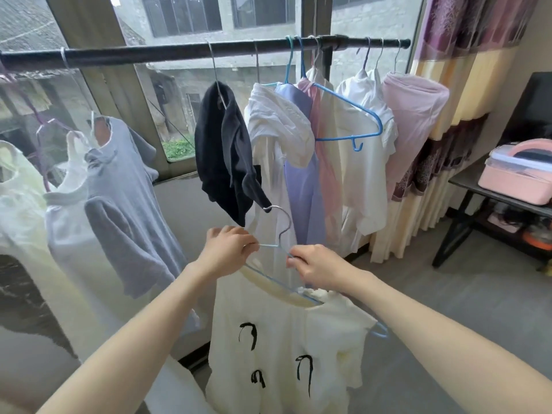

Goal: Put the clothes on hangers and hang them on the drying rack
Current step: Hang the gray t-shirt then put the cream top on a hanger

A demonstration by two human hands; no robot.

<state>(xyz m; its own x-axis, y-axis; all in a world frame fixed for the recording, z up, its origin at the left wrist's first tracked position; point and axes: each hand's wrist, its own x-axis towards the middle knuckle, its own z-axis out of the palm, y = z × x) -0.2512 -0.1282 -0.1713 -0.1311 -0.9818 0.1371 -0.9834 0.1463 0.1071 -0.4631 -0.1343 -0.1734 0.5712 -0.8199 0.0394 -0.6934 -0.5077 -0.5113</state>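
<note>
A cream T-shirt (277, 348) with black brush marks hangs on a light blue hanger (270, 245) with a metal hook, held low in front of me. My left hand (227, 249) grips the hanger's left shoulder by the neck. My right hand (316, 265) grips its right shoulder at the collar. The hanger's right tip pokes out of the sleeve. The black rack bar (179, 52) runs across above, carrying several hung garments: a black one (221, 150), white, lilac and pink ones to the right, grey and white shirts to the left.
An empty blue hanger (349, 121) hangs among the clothes on the right. Behind the rack is a large window. A striped curtain (466, 85) hangs at the right, beside a dark table (478, 189) holding a pink box (516, 174). Grey floor lies below right.
</note>
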